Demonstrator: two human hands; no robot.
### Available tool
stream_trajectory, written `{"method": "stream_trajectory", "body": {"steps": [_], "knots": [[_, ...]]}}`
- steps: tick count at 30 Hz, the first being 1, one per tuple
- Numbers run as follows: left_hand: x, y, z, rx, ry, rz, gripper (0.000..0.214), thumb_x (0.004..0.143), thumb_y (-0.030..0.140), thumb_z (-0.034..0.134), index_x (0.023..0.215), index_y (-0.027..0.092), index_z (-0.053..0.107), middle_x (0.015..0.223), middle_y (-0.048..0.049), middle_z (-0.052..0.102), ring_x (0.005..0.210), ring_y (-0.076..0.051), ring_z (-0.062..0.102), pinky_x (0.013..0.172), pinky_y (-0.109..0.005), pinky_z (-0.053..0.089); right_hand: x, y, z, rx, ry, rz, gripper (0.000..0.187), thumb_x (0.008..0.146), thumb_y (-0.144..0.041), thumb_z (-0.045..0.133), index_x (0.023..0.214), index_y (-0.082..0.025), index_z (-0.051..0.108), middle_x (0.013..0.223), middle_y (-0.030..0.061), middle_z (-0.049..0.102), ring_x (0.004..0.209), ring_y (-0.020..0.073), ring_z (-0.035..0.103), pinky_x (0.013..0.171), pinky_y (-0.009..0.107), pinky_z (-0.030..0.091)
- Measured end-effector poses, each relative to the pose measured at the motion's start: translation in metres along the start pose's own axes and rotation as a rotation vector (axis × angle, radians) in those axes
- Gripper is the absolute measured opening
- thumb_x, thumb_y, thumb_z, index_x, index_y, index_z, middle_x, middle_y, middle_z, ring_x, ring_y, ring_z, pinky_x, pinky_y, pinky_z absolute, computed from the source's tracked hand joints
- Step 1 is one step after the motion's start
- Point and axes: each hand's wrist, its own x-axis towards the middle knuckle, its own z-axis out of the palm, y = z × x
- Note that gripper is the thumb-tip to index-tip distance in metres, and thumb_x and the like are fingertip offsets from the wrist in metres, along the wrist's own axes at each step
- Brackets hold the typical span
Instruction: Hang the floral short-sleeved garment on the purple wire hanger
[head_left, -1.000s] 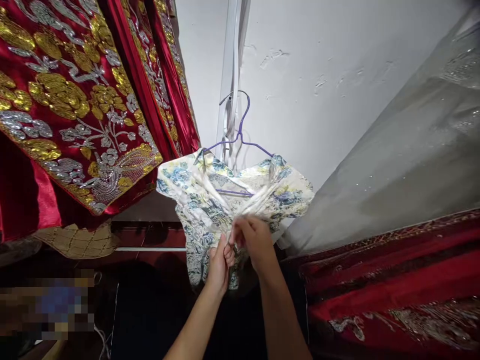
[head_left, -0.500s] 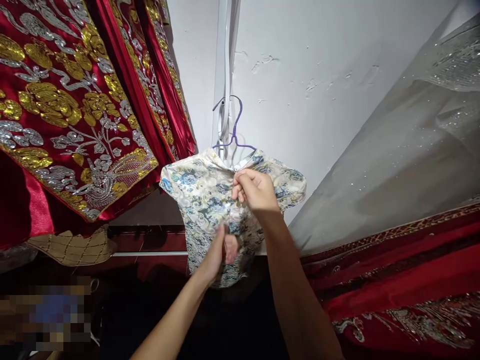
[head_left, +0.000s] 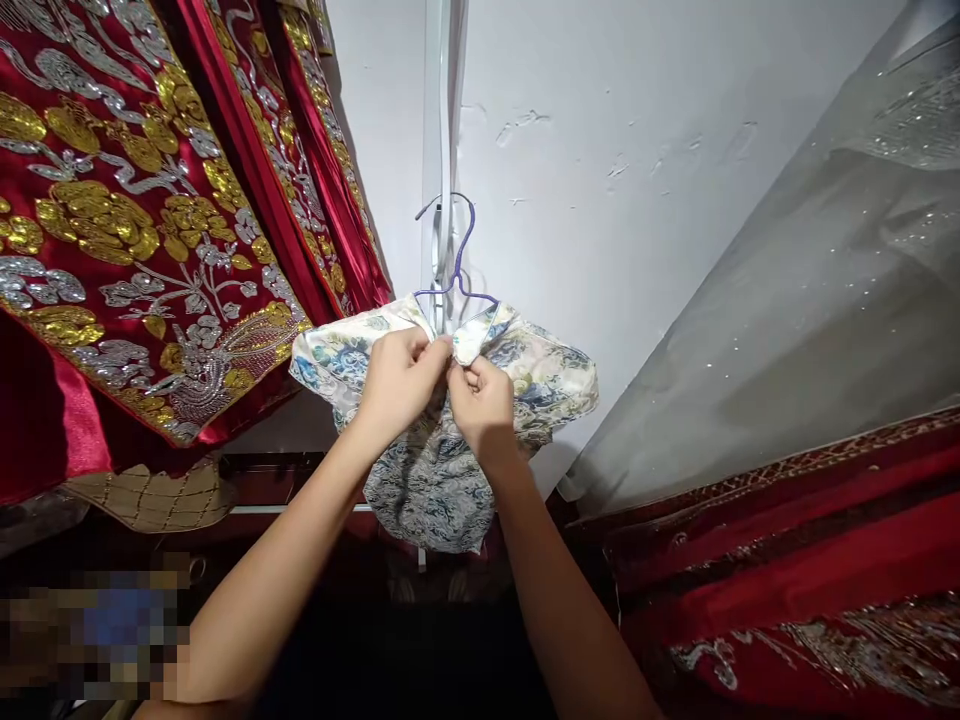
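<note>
From afar, I pinch a floral blouse (head_left: 431,505) at the neck, left hand (head_left: 401,378) and right hand (head_left: 484,402) closed on cloth, partly hiding its front; its purple hanger (head_left: 466,240) hangs between sequined red fabric (head_left: 112,220) and glittering sheer fabric (head_left: 757,330).

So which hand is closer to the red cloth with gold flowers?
Left. The left hand grips the floral top, right of the red cloth; the right hand grips it farther right.
</note>
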Motion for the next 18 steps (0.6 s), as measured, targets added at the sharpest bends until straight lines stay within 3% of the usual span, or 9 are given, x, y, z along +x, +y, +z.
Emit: {"method": "stream_trajectory", "body": {"steps": [3,6,9,11,14,18], "knots": [[0.003,0.008,-0.025,-0.337,0.059,-0.061,0.036,0.082,0.029,0.063,0.054,0.019,0.043,0.05,0.0063,0.033,0.045,-0.008,0.026,0.047,-0.026,0.018,-0.001,0.015,0.004,-0.048,-0.05,0.026,0.029,0.083,-0.035,0.054,0.06,-0.021,0.044,0.053,-0.005,0.034,0.053,0.0099,0.028,0.05,0.025,0.021],[0.009,0.008,-0.072,-0.635,0.18,-0.1,0.036,0.077,0.02,0.066,0.053,0.019,0.039,0.048,0.008,0.029,0.042,-0.006,0.022,0.044,-0.025,0.016,-0.018,0.028,-0.001,-0.071,-0.083,0.086,0.029,0.078,-0.03,0.054,0.056,-0.021,0.037,0.053,-0.0057,0.028,0.052,0.0095,0.024,0.05,0.025,0.019],[0.003,-0.015,-0.123,-0.869,0.254,-0.218,0.038,0.08,0.015,0.057,0.052,0.02,0.032,0.04,0.0091,0.024,0.04,-0.006,0.013,0.041,-0.023,0.016,-0.048,0.035,-0.009,-0.035,-0.105,0.126,0.03,0.077,-0.027,0.053,0.056,-0.021,0.033,0.054,-0.0054,0.027,0.053,0.0096,0.024,0.051,0.026,0.018],[-0.012,-0.044,-0.141,-1.019,0.335,-0.338,0.033,0.086,0.012,0.05,0.057,0.019,0.035,0.04,0.0104,0.027,0.039,-0.005,0.01,0.04,-0.021,0.018,-0.07,0.035,-0.01,0.023,-0.16,0.141,0.029,0.079,-0.027,0.053,0.056,-0.021,0.035,0.055,-0.0048,0.028,0.054,0.01,0.027,0.052,0.026,0.019],[-0.047,-0.094,-0.132,-1.202,0.503,-0.581,0.039,0.096,0.014,0.04,0.059,0.019,0.032,0.041,0.0091,0.03,0.036,-0.003,0.018,0.041,-0.019,0.023,-0.098,0.035,-0.011,0.138,-0.211,0.191,0.026,0.08,-0.026,0.053,0.057,-0.02,0.043,0.054,-0.0041,0.032,0.053,0.0109,0.031,0.052,0.026,0.022],[-0.101,-0.143,-0.077,-1.206,0.471,-0.777,0.039,0.086,0.013,0.051,0.057,0.02,0.026,0.042,0.009,0.026,0.035,-0.004,0.023,0.039,-0.02,0.021,-0.123,0.047,-0.023,0.331,-0.119,0.325,0.028,0.08,-0.026,0.051,0.053,-0.021,0.046,0.047,-0.0034,0.037,0.048,0.0117,0.032,0.05,0.027,0.024]]}}
